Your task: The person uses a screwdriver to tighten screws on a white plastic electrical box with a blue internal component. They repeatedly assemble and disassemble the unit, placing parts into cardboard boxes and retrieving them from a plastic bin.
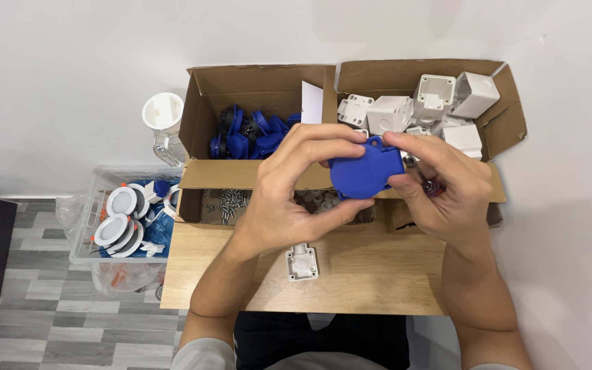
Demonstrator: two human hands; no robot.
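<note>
**Both hands clamped on a blue plastic cap**

The left hand and the right hand meet over the table, both closed on one blue plastic cap held between them. Left fingers curl over its top edge with the thumb under it; the right thumb and fingers pinch its right side. A small dark and red piece shows against the right palm; what it is cannot be told.

Just below the hands a white plastic housing lies on the wooden table. Under the left hand is a tray of screws. Beyond the left fingers stands a cardboard box of blue parts; beyond the right, a cardboard box of white housings. Well left of the left forearm, a clear crate on the floor holds round white lamp fittings.
</note>
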